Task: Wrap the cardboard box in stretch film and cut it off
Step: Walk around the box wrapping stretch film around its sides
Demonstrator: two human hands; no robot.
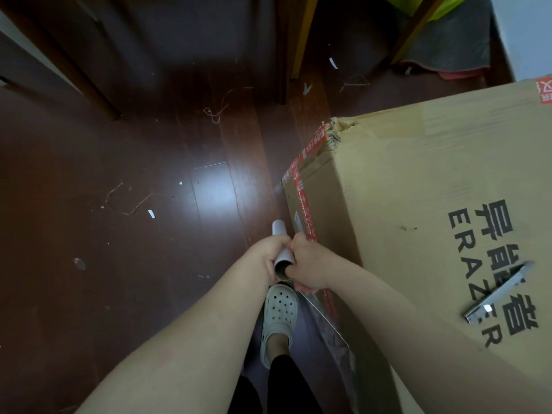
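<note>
Both my hands are curled around the stretch film roll (282, 249): left hand (270, 252) grips its side, right hand (309, 265) holds the near end, thumb inside the core. Film (328, 318) runs from the roll along the side of the cardboard box (418, 180), which stands on the floor just right of my hands. A utility knife (497, 289) lies on top of the box. A white clog (279, 318) stands below the roll on the dark wooden floor (119, 234), strewn with scraps.

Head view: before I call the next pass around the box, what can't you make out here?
- Stretch film roll: middle hidden by left hand and right hand.
- Cardboard box: right side cut off by frame edge.
- Utility knife: blade state blurred.
- Film on box: barely visible.
</note>
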